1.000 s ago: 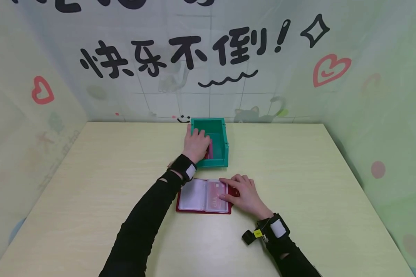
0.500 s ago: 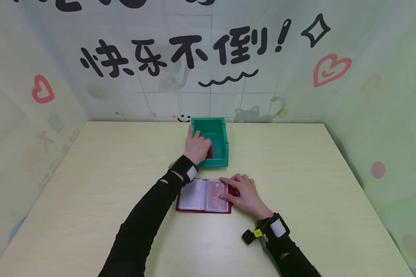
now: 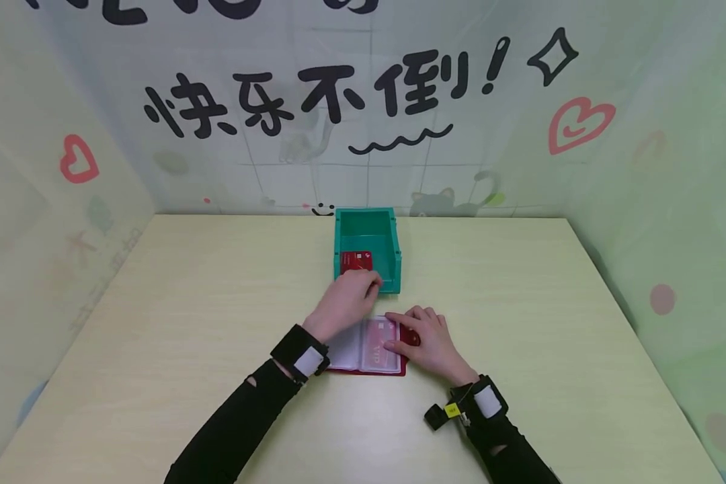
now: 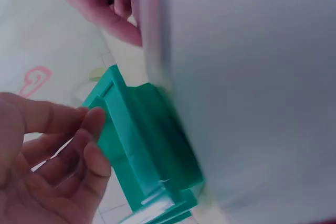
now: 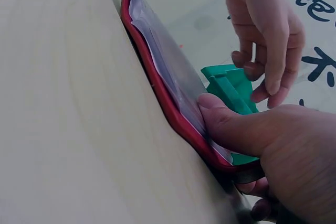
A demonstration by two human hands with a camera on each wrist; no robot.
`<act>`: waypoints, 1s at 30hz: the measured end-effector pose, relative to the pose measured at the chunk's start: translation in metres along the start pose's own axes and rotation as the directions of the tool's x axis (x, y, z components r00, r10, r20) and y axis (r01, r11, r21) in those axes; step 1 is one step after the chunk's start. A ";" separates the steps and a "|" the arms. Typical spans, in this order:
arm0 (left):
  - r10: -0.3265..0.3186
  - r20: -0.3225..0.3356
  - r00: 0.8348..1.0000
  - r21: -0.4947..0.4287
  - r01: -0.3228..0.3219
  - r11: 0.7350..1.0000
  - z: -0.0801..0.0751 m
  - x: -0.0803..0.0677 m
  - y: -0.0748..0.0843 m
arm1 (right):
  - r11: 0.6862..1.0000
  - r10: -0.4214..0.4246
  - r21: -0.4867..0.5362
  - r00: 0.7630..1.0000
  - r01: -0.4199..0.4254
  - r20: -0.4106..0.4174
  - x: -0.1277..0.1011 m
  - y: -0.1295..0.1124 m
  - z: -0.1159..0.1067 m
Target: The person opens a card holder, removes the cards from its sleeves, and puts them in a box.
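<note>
- Now your left hand (image 3: 346, 302) hovers empty, fingers loosely curled, between the green bin (image 3: 393, 259) and the card holder (image 3: 372, 349).
- Your right hand (image 3: 426, 336) presses flat on the open holder.
- A red card (image 3: 355, 260) lies in the bin.

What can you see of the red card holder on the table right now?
The red card holder lies open and flat on the table, just in front of the green bin. Its cover looks like dark red leather or plastic; inside are clear plastic sleeves, one showing a pinkish card marked VIP. The right hand presses its right page down, thumb on the sleeve in the right wrist view. The left hand hovers over its left page, apparently not touching it.
</note>
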State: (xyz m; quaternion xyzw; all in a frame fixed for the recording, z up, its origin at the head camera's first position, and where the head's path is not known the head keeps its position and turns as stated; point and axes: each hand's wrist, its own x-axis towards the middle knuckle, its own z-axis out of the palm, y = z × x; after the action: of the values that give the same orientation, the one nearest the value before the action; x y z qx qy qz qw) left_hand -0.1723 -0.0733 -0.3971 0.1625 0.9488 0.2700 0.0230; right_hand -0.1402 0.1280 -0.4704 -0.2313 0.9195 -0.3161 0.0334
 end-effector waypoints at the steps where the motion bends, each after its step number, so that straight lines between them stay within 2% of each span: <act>1: -0.008 0.024 1.000 -0.036 0.009 0.999 0.002 -0.006 -0.001 | 1.000 0.002 0.000 1.000 -0.002 -0.002 0.000 0.000 0.000; 6: -0.059 0.121 0.991 -0.152 0.077 0.985 0.012 -0.025 -0.013 | 1.000 0.010 -0.002 1.000 -0.010 -0.003 -0.001 -0.001 0.001; 9: -0.061 0.142 0.988 -0.215 0.091 0.972 0.016 -0.031 -0.019 | 1.000 0.008 -0.005 1.000 -0.008 -0.007 -0.001 0.000 0.001; 13: -0.049 0.131 0.990 -0.288 0.085 0.954 0.018 -0.034 -0.026 | 1.000 0.000 -0.013 1.000 0.000 -0.017 0.000 0.002 0.003; 18: -0.045 0.102 0.994 -0.333 0.077 0.940 0.019 -0.036 -0.033 | 1.000 -0.002 -0.001 1.000 0.002 -0.014 0.001 0.002 0.002; 25: -0.071 0.053 0.996 -0.400 0.086 0.912 0.018 -0.038 -0.042 | 1.000 -0.007 -0.004 1.000 0.006 -0.016 0.001 0.002 0.001; 30: -0.101 0.065 0.993 -0.407 0.119 0.906 0.015 -0.040 -0.045 | 1.000 0.005 0.000 1.000 -0.005 -0.007 0.002 0.002 0.001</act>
State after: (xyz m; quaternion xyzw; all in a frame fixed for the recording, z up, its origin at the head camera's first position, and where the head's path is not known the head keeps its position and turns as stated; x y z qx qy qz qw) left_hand -0.1459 -0.1146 -0.4351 0.1060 0.8779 0.4578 0.0920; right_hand -0.1422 0.1283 -0.4720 -0.2281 0.9201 -0.3168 0.0307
